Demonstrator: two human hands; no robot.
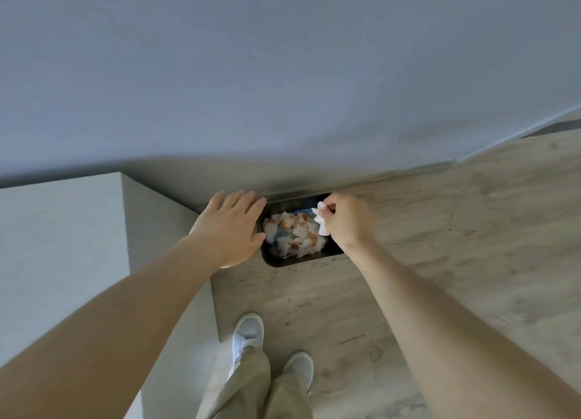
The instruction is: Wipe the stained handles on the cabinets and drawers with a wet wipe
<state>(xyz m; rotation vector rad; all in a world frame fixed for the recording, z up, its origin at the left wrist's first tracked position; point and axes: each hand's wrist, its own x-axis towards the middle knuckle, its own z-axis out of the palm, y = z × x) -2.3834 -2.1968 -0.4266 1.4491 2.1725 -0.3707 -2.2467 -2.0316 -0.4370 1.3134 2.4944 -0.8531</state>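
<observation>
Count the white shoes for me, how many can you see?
2. One shoe is on the floor beside the white cabinet; the other shoe is right of it, nearer the camera. Trouser legs cover part of both.

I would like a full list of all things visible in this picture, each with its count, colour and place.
bin: one, dark, on the floor against the wall, between the two hands.
used wipes: a pile, white with orange-brown stains, inside the bin.
wet wipe: one, white, pinched in the right hand above the bin.
cabinet: one, pale grey, left of the bin.
floor: one, light wood pattern, right and below.
wall: one, grey-blue, top.
shoes: two, white, bottom centre.
trousers: one pair, beige, bottom centre.
left hand: open, over the bin's left edge.
right hand: fingers closed on the wet wipe.
</observation>
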